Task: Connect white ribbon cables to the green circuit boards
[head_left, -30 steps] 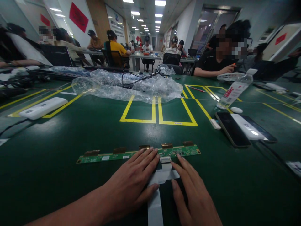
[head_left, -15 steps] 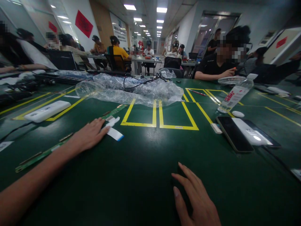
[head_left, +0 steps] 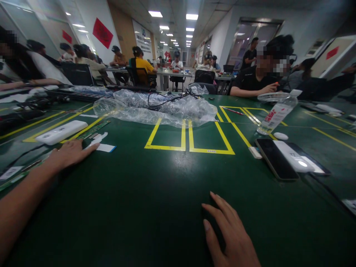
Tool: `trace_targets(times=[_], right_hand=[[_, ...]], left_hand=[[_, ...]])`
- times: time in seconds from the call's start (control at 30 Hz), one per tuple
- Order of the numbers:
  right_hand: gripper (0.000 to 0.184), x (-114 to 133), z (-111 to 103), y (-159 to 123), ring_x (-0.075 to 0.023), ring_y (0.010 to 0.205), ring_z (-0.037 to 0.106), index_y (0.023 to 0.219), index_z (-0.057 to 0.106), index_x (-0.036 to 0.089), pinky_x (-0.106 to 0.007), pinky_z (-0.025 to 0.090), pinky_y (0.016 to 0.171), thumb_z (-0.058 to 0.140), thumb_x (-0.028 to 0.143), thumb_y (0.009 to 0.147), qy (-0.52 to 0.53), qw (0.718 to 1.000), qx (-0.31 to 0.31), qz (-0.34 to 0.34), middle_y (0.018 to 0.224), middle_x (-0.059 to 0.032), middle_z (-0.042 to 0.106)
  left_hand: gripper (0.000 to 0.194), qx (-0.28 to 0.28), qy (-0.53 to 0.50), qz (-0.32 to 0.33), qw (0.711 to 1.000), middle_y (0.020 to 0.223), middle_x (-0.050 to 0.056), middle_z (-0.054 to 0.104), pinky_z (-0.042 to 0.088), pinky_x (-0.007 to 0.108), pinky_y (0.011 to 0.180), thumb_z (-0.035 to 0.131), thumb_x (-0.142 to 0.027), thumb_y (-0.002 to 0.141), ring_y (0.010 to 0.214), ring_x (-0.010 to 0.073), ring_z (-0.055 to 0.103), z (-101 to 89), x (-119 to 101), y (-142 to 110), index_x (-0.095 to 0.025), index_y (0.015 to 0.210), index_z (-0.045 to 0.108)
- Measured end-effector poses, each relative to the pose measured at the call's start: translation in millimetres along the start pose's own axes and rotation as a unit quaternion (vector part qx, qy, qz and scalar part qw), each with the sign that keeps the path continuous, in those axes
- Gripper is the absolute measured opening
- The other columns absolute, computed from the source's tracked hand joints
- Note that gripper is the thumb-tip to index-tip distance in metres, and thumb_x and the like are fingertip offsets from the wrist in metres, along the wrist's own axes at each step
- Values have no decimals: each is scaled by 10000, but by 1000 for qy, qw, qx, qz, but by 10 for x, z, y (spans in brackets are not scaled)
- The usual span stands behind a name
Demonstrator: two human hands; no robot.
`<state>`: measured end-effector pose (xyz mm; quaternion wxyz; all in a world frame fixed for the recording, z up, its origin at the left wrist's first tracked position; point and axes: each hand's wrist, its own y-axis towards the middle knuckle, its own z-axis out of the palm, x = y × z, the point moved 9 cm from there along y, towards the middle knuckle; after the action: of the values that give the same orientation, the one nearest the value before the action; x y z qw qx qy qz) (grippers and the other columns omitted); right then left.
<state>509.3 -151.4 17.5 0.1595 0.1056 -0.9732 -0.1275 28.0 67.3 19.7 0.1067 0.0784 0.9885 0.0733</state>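
My left hand (head_left: 68, 154) lies over the middle of a long, narrow green circuit board (head_left: 94, 130) on the left of the table. Its thumb points right, beside a white flat ribbon cable (head_left: 106, 147) with a blue tip that comes off the board. The fingers cover the board's middle; both ends show past the hand and wrist. My right hand (head_left: 229, 231) rests at the lower right on the green tabletop, fingers spread and slightly curved, with nothing in it.
A white power bank (head_left: 61, 132) with a black cable lies just beyond my left hand. Crumpled clear plastic (head_left: 172, 111) and black cables lie behind. On the right are a bottle (head_left: 278, 113), a phone (head_left: 274, 161) and a white device (head_left: 297, 157). A person (head_left: 253, 81) sits across.
My left hand has moved left and slightly nearer, carrying the circuit board and its ribbon cable along. My right hand stays almost where it was.
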Motion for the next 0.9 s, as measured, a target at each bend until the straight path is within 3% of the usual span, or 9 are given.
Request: trace_targets(times=[0.13,0.23,0.3,0.4,0.5,0.6,0.67,0.73,0.9], right_hand=[[352,6,2,2,-317,1265,547,1256,640,277,-508,572,912,475,384,963,-1,1000,-4,1,1421,-73,544],[352,19,2,-2,-310,1259,554,1256,639,263,-498,574,910,478,376,964,-5,1000,-12,-9,1414,-83,551],[349,24,-4,-1,-307,1255,559,1256,638,258,-489,578,906,485,367,961,-12,1000,-20,-16,1408,-86,555],[346,31,-5,6,-302,1250,564,1251,641,251,-470,584,900,499,355,953,-25,999,-25,-30,1405,-88,559],[350,41,-1,8,-297,1251,563,1256,640,238,-449,584,906,507,339,948,-38,998,-28,-44,1410,-91,555],[398,55,8,5,-298,1262,553,1314,600,224,-445,577,918,518,331,940,-59,996,-34,-58,1427,-96,537],[443,81,29,6,-305,1267,547,1361,561,220,-454,571,924,524,329,933,-76,994,-33,-74,1438,-96,524],[479,122,66,13,-318,1264,548,1391,532,217,-473,570,918,526,333,926,-97,990,-27,-94,1442,-95,517],[551,207,147,40,-361,1273,528,1438,477,192,-520,564,897,514,375,920,-136,983,-10,-126,1465,-96,471]], left_hand=[[960,-6,48,-152,987,1481,216,398,326,708,933,305,-770,862,1314,563,260,68,321,65,58,1321,464],[1025,23,52,-140,988,1522,251,315,268,729,1007,316,-794,847,1351,549,250,175,149,135,54,1418,390],[911,61,41,-70,995,1551,233,270,236,682,1081,280,-717,919,1406,480,232,293,-276,159,-3,1482,335],[761,118,28,52,991,1593,152,203,199,592,1157,291,-641,964,1460,367,205,473,-1244,42,-145,1541,271],[702,146,19,190,971,1613,73,155,160,577,1179,343,-644,957,1480,325,167,572,-2324,-296,-275,1547,254],[709,167,-14,278,946,1620,39,104,173,556,1188,364,-639,955,1487,307,137,600,-3071,-721,-324,1559,169],[737,179,-30,304,935,1620,44,87,177,541,1195,374,-638,951,1488,306,125,600,-3315,-937,-308,1566,137],[765,187,-38,315,930,1618,57,86,176,543,1197,385,-645,944,1488,313,121,595,-3418,-1064,-284,1570,133],[712,173,-48,328,927,1611,44,164,172,534,1203,374,-629,953,1485,289,174,592,-3401,-1008,-281,1555,220]])
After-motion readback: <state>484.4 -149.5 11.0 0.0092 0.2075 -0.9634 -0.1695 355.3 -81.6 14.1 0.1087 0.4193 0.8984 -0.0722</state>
